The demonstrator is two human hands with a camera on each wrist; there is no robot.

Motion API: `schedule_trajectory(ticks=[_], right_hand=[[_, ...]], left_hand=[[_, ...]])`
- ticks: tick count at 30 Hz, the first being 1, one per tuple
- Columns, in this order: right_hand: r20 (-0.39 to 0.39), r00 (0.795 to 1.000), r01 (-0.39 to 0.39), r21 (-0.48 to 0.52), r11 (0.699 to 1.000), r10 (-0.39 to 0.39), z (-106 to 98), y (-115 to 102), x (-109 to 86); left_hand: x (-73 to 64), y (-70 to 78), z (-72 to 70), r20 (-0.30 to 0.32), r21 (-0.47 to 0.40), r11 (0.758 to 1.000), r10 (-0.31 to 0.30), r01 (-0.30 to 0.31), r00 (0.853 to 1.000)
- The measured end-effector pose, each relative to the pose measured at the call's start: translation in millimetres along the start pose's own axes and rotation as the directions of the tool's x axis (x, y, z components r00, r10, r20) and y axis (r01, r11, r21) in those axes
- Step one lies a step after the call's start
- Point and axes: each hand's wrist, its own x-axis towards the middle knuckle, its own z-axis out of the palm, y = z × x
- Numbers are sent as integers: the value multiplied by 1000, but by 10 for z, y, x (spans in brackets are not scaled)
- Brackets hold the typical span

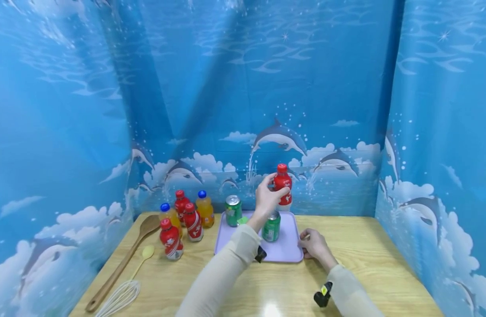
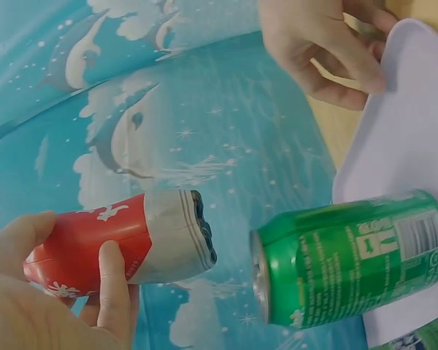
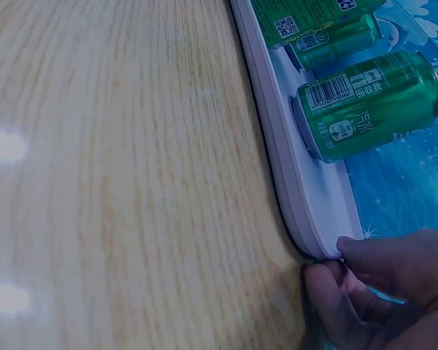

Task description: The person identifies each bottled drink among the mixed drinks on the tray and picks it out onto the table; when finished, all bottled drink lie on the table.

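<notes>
I hold the red bottle (image 1: 283, 187) upright, lifted above the far edge of the tray (image 1: 284, 253), my left hand (image 1: 266, 198) wrapped round its middle. It has a red cap, a red label with white marks and a pale band lower down (its base looks dark in the left wrist view). The tray is pale lilac with rounded corners and lies flat on the worktop (image 1: 365, 264); my right hand (image 1: 315, 245) grips its near right corner.

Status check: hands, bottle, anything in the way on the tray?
Left hand grips red bottle, held above the tray. Right hand holds tray's near right corner. Two green cans on tray, one right below the bottle.
</notes>
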Motion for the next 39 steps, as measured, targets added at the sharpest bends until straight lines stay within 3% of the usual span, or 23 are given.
schedule_trajectory(ticks=[5, 11, 16, 23, 31, 39], right_hand=[[3, 1000, 0, 4, 1000, 0, -4, -3, -2], [2, 1000, 21, 15, 1000, -21, -1, -1, -13], [2, 1000, 20, -1, 1000, -20, -4, -8, -9], [5, 1000, 6, -6, 1000, -6, -1, 5, -4], [7, 1000, 9, 6, 1000, -9, 8, -2, -22], [-3, 1000, 29, 17, 999, -29, 14, 44, 18]], left_hand=[[32, 40, -93, 31, -76, 997, -14, 17, 999], [59, 52, -254, 99, -127, 992, 27, -15, 995], [57, 80, -408, 167, -178, 983, 66, -36, 984], [45, 111, -574, 240, -217, 976, 74, -20, 968], [18, 140, -727, 251, -278, 961, 61, 11, 966], [-73, 124, -929, 230, -276, 961, 85, -18, 969]])
